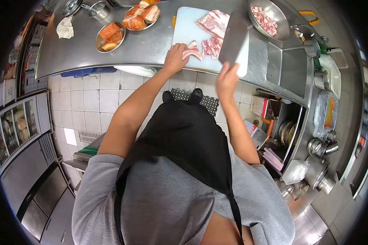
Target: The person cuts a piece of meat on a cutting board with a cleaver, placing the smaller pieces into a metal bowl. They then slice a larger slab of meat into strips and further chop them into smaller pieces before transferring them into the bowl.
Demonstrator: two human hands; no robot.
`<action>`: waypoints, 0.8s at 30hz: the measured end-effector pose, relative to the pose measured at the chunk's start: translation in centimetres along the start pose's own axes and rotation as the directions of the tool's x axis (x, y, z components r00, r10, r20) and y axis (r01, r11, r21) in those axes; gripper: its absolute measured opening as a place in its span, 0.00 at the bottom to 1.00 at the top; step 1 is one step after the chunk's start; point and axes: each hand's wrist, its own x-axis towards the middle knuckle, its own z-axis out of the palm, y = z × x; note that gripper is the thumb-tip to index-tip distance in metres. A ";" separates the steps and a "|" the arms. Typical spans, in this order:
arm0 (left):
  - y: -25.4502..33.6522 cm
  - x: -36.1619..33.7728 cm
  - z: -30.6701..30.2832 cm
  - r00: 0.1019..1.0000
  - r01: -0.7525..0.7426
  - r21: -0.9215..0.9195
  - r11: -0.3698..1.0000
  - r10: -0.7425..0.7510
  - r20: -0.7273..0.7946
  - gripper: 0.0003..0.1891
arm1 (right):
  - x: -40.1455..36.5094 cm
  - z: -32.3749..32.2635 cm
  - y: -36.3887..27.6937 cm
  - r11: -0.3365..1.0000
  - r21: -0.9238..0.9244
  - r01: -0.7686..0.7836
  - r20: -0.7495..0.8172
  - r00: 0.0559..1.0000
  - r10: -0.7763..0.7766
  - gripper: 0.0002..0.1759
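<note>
While the right hand (pixel 227 79) grips the cleaver (pixel 234 38) raised over the cutting board (pixel 184 28), the left hand (pixel 175 57) pins a pork strip (pixel 193 53) at the board's near edge. Its curled fingers sit close enough that a drifting blade could likely nick them.

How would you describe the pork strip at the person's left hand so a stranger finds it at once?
On the steel counter lies a white cutting board. At its near edge, touching the left hand, lies a narrow pink-and-white pork strip. Unlike the broad slab at the far edge and the chunk beside the cleaver, it alone is touched by a hand.
</note>
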 end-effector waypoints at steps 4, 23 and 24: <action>0.0 0.7 -0.1 0.996 -0.034 0.035 0.999 0.032 0.078 0.22 | -2.6 2.8 4.8 0.981 -0.184 -0.060 0.481 0.865 0.143 0.15; 0.4 2.2 1.1 0.992 -0.069 0.130 0.989 0.055 0.110 0.12 | 2.6 7.6 7.2 0.997 0.008 0.073 0.525 0.849 -0.066 0.18; 0.4 2.7 1.1 0.995 -0.039 0.134 0.990 0.026 0.100 0.11 | 3.0 7.4 9.1 0.997 0.077 -0.025 0.549 0.836 -0.022 0.19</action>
